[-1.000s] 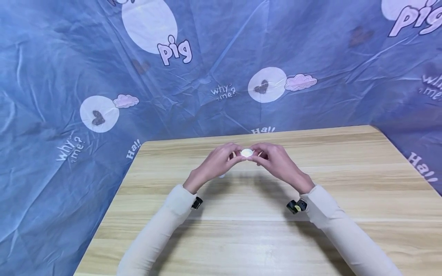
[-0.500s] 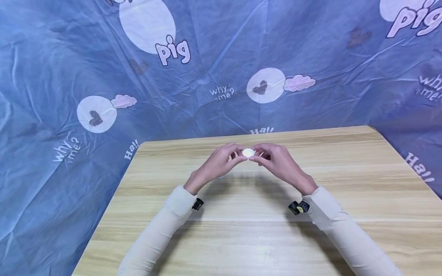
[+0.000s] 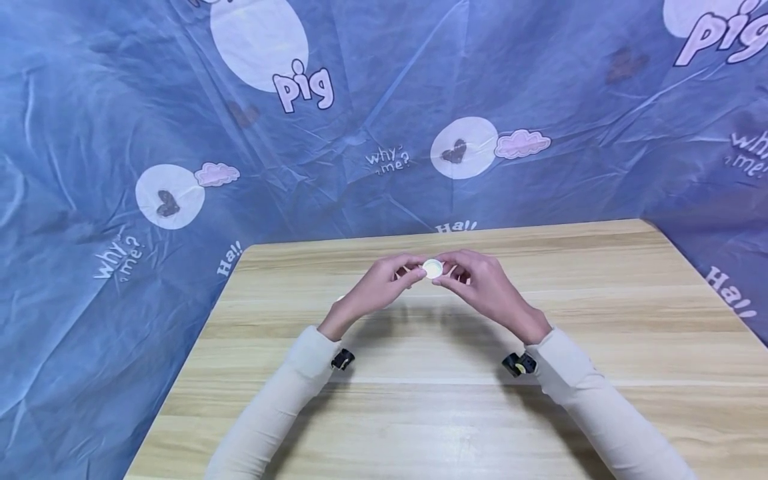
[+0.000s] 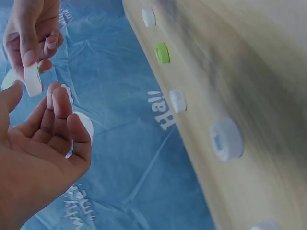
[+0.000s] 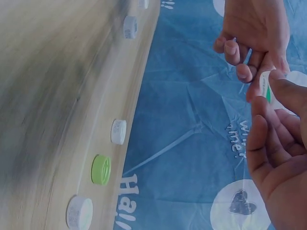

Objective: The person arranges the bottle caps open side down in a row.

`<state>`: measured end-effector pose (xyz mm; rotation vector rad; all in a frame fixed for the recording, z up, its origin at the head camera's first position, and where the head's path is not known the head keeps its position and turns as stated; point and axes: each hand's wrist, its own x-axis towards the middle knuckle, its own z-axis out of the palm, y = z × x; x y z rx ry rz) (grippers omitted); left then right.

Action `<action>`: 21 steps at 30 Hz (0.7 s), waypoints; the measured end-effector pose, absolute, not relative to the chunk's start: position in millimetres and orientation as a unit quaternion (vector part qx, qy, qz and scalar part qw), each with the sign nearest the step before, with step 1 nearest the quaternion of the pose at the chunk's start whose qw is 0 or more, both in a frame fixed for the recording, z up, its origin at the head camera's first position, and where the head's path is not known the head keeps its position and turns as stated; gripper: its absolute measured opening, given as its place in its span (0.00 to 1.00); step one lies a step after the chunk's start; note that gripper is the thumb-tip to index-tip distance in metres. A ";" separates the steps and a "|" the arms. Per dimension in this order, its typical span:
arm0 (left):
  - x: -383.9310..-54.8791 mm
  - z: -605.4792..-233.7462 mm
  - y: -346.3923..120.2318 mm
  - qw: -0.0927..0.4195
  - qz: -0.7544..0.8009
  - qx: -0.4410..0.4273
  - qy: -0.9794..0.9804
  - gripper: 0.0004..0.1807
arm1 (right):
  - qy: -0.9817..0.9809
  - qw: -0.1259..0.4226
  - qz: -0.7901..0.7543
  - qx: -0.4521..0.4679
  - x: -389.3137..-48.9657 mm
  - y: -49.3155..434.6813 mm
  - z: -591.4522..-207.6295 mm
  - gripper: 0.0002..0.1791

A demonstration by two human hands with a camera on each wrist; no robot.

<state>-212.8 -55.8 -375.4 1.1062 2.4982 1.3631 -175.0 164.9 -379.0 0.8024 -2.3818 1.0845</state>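
Observation:
A small white bottle cap point(image 3: 432, 269) is held up over the far part of the table, its rimmed round side facing the head camera. In the right wrist view the cap point(image 5: 266, 87) shows a green patch on its face. My right hand point(image 3: 485, 288) pinches it between thumb and index finger. On the other side, my left hand point(image 3: 375, 287) has its thumb and fingertips close around the cap's edge. The left wrist view shows a gap between that thumb and the cap point(image 4: 33, 80), with the left fingers point(image 4: 61, 103) loosely bent.
Several caps stand spaced in a row along the wooden table point(image 3: 408, 413), including a green cap point(image 4: 162, 53), a white cap point(image 4: 177, 100) and a wider white cap point(image 4: 227, 139). A blue printed cloth point(image 3: 336, 80) hangs behind the table. The hands hide most caps from the head view.
The left fingers have loosened from the cap and drawn slightly left and down, and the thumbs have parted. The cap has tilted more toward the head camera, in the right fingers.

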 end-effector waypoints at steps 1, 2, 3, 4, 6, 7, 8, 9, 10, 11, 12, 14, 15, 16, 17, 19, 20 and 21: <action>-212.9 -376.0 -56.8 0.060 0.459 0.351 0.814 0.17 | -0.851 0.209 0.384 0.291 -174.4 164.8 -379.6 0.17; -212.9 -376.6 -57.7 0.074 0.471 0.341 0.810 0.18 | -0.849 0.216 0.381 0.295 -173.7 164.8 -380.4 0.17; -213.3 -377.6 -58.5 0.085 0.478 0.333 0.808 0.18 | -0.848 0.222 0.377 0.299 -173.0 164.8 -380.9 0.17; -213.4 -378.1 -59.2 0.094 0.483 0.327 0.807 0.18 | -0.846 0.228 0.374 0.303 -172.4 164.8 -381.5 0.17; -213.9 -379.4 -60.5 0.109 0.485 0.316 0.808 0.19 | -0.843 0.236 0.369 0.312 -171.6 164.6 -383.2 0.17; -213.9 -379.7 -61.0 0.115 0.487 0.312 0.807 0.19 | -0.841 0.240 0.367 0.316 -171.3 164.5 -383.9 0.17; -214.0 -380.1 -61.3 0.121 0.488 0.309 0.807 0.19 | -0.840 0.243 0.365 0.321 -171.1 164.4 -384.7 0.17; -214.0 -380.2 -61.4 0.126 0.489 0.306 0.807 0.19 | -0.838 0.246 0.363 0.325 -171.0 164.2 -385.3 0.17; -214.0 -380.5 -61.4 0.130 0.492 0.304 0.805 0.20 | -0.837 0.248 0.362 0.327 -170.8 164.0 -385.9 0.18; -214.0 -380.9 -61.2 0.134 0.496 0.303 0.803 0.19 | -0.836 0.250 0.362 0.329 -170.6 163.8 -386.5 0.18; -214.0 -381.2 -60.9 0.136 0.499 0.302 0.801 0.19 | -0.835 0.251 0.361 0.331 -170.5 163.6 -387.0 0.18; -213.5 -381.7 -59.8 0.142 0.508 0.302 0.794 0.18 | -0.835 0.252 0.359 0.333 -170.3 163.2 -387.9 0.18; -213.3 -382.0 -59.3 0.143 0.511 0.301 0.792 0.18 | -0.835 0.251 0.359 0.332 -170.1 163.0 -388.4 0.19; -213.1 -382.5 -58.8 0.146 0.514 0.300 0.790 0.17 | -0.836 0.250 0.358 0.332 -170.1 162.9 -388.8 0.19; -212.7 -382.8 -58.3 0.148 0.517 0.299 0.788 0.17 | -0.837 0.249 0.358 0.331 -170.1 162.7 -389.1 0.19; -212.1 -383.3 -57.4 0.152 0.520 0.296 0.786 0.16 | -0.840 0.247 0.357 0.327 -170.0 162.6 -389.7 0.19; -212.0 -383.9 -57.3 0.154 0.521 0.293 0.787 0.16 | -0.840 0.246 0.357 0.326 -169.9 162.5 -390.0 0.19; -211.9 -384.1 -57.2 0.157 0.522 0.290 0.786 0.16 | -0.841 0.245 0.357 0.324 -169.9 162.6 -390.3 0.19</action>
